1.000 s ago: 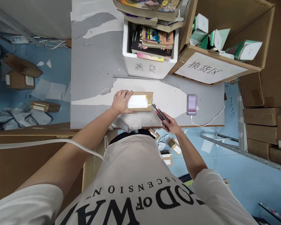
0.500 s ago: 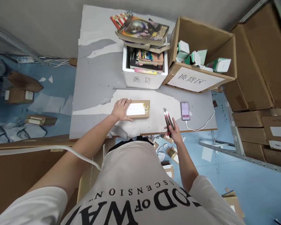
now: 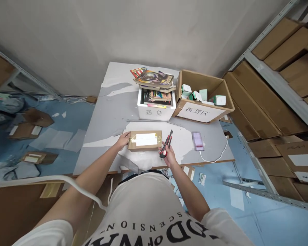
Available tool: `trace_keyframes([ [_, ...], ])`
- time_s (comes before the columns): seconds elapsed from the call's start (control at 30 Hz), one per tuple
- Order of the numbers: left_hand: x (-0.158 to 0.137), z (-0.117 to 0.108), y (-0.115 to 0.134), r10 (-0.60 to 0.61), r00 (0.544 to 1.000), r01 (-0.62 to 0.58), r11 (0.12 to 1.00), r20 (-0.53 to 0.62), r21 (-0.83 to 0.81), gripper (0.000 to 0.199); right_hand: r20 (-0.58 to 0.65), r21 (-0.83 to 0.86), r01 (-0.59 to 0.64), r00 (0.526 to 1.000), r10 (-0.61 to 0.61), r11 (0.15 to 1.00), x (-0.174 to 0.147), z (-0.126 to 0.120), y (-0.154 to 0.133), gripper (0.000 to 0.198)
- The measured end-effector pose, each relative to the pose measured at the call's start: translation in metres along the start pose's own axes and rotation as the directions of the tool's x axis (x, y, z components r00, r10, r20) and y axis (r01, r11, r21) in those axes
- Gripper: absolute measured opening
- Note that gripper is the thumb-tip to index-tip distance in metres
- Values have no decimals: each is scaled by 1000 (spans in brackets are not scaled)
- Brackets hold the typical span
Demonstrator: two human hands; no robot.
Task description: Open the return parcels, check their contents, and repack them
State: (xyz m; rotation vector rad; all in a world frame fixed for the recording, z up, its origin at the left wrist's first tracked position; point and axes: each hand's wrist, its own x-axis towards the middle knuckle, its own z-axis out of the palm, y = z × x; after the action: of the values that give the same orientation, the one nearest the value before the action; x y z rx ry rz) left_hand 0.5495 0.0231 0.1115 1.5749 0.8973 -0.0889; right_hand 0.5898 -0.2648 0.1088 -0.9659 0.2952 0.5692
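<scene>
A small taped cardboard box (image 3: 145, 147) with a white label lies on the table in front of me. My left hand (image 3: 124, 140) grips its left end, fingers behind the edge. In my right hand (image 3: 169, 155) is a red and black utility knife (image 3: 167, 145), its blade out and pointing away from me. The fingertips of that hand come up to the box's right end; whether they touch it I cannot tell.
Behind the box stand a white bin (image 3: 155, 114) of books and magazines and a large open carton (image 3: 204, 77) of small green-white boxes. A phone (image 3: 197, 141) on a white cable (image 3: 215, 159) lies to the right. Shelves (image 3: 269, 73) with cartons stand farther right.
My left hand has shifted from the box's top to its left end. My right hand has brought the utility knife left, to the box's right end. The camera view has tilted up.
</scene>
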Motion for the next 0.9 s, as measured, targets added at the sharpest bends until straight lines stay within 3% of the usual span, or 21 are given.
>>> trace_keyframes([
  [0.17,-22,6,-1,-34,999,28,987,-37,-160,32,40,-82,15,999,-12,997,20,12,-15,27],
  [0.33,-45,16,-7,-37,999,37,934,6,-356,30,39,-221,-31,998,41,975,51,22,-53,13],
  [0.57,-76,65,-23,-122,991,71,830,-57,-553,9,56,-386,-57,995,85,921,101,51,-100,0],
  [0.7,-86,84,-32,-175,980,82,791,-96,-606,4,88,-453,-56,990,107,890,116,61,-98,7],
  [0.9,-90,79,-27,-267,953,149,826,-145,-543,8,149,-412,22,988,44,911,126,57,-77,22],
])
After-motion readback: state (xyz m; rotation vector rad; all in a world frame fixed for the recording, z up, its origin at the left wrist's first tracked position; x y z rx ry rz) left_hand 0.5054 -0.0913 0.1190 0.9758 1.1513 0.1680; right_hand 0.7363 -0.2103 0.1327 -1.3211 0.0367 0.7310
